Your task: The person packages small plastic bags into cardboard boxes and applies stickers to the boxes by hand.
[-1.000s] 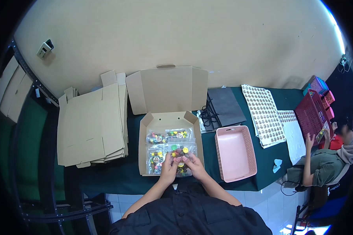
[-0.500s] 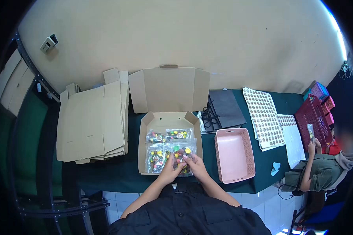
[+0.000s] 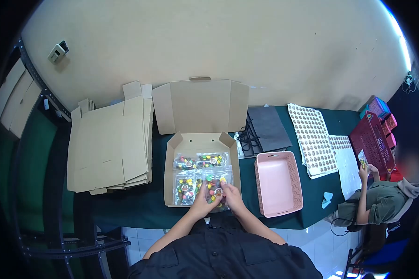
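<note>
An open cardboard box (image 3: 170,160) with its lid raised stands in front of me. Inside lie clear bags of colourful candies, two along the back (image 3: 212,160) and one at the front left (image 3: 185,188). Over the box's front right part, my left hand (image 3: 202,202) and my right hand (image 3: 233,197) both grip another candy bag (image 3: 212,183), one at each side. A round sticker shows on this bag between my fingers. Its lower part is partly hidden by my hands.
Flattened cardboard boxes (image 3: 109,144) are stacked on the left. To the right are black paper bags (image 3: 270,128), a pink basket (image 3: 279,183), sticker sheets (image 3: 314,142) and a maroon basket (image 3: 370,144). A co-worker (image 3: 386,202) at the far right holds a small packet.
My right hand has shifted slightly, and the round sticker on the held bag now shows. The co-worker's hands and packet have moved a little left and down.
</note>
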`<act>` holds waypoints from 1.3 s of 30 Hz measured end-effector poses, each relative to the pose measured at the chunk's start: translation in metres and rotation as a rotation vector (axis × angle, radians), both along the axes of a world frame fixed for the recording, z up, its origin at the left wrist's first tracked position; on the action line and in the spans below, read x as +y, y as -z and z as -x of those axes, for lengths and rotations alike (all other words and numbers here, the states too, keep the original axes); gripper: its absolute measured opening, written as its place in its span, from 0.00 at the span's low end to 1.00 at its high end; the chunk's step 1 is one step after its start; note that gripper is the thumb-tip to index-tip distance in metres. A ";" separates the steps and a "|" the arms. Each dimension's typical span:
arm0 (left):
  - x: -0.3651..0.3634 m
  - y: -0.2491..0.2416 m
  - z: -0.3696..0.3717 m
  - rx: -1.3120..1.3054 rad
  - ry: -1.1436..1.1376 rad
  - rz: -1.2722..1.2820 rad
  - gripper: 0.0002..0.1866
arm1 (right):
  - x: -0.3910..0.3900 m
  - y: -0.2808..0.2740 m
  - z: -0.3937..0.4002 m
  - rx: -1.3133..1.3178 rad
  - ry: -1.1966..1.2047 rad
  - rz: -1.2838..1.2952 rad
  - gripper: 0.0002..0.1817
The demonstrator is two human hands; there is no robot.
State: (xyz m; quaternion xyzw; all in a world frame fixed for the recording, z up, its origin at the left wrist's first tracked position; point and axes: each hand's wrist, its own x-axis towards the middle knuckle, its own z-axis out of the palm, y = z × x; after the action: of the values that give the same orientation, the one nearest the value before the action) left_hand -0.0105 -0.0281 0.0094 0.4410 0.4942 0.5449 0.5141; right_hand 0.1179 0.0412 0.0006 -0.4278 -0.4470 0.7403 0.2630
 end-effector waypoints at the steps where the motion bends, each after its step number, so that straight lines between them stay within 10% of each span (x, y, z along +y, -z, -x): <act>1: -0.001 0.000 -0.001 -0.002 -0.033 0.026 0.32 | 0.002 0.001 0.000 -0.076 0.025 0.045 0.18; 17: 0.003 0.000 0.011 -0.165 -0.149 0.020 0.18 | -0.005 0.027 -0.001 0.179 -0.132 -0.167 0.18; 39: -0.011 -0.007 0.012 -0.295 -0.117 0.191 0.24 | -0.013 0.007 0.000 0.254 -0.098 0.077 0.20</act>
State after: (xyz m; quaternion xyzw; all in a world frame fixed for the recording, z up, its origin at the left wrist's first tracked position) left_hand -0.0226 -0.0386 0.0165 0.2759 0.4879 0.5831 0.5881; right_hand 0.1180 0.0284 -0.0067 -0.3183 -0.4018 0.8169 0.2645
